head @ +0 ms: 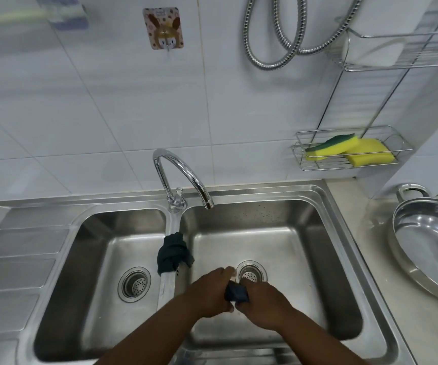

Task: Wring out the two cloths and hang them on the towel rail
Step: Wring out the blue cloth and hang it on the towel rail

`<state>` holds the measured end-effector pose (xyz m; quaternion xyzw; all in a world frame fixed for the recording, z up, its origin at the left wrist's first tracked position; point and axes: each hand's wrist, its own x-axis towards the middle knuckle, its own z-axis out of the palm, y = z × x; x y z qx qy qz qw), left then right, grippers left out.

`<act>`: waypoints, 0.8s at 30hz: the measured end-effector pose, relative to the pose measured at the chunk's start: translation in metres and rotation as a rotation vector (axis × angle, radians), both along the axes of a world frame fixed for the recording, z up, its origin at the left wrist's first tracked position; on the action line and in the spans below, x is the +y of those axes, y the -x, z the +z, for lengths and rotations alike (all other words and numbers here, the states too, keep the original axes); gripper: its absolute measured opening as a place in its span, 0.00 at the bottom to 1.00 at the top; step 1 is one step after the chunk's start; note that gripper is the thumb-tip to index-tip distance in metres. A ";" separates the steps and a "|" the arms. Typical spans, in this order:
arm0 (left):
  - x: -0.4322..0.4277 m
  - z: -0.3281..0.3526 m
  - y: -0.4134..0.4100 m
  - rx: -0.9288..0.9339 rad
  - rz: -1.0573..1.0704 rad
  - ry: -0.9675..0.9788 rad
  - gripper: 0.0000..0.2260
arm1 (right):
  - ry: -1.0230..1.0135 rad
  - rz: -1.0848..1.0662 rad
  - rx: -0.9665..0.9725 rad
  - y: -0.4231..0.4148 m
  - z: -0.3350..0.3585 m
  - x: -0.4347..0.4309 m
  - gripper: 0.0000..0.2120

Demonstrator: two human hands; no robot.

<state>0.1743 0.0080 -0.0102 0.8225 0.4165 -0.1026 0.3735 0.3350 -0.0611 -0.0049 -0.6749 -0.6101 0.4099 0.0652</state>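
Over the right basin of a steel double sink, my left hand and my right hand both grip one dark blue cloth, bunched tight between them just in front of the drain strainer. A second dark cloth lies crumpled and draped over the divider between the two basins, below the faucet. At the top left a blurred pale green bar runs along the tiled wall; I cannot tell whether it is the towel rail.
A wire rack on the wall at right holds two yellow sponges. A large steel pan sits on the counter at right. A shower hose loops on the wall; a rabbit wall hook hangs above the faucet. The drainboard lies left.
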 end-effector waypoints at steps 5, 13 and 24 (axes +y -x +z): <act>-0.024 -0.014 0.021 -0.204 -0.208 -0.505 0.29 | 0.767 -0.492 0.844 -0.006 0.011 -0.002 0.05; -0.006 0.001 0.021 0.002 -0.392 -0.776 0.09 | 0.793 -0.386 0.850 0.022 0.016 -0.007 0.08; 0.009 0.010 -0.006 0.322 -0.114 0.385 0.09 | -0.383 0.415 -0.522 0.015 -0.011 0.000 0.13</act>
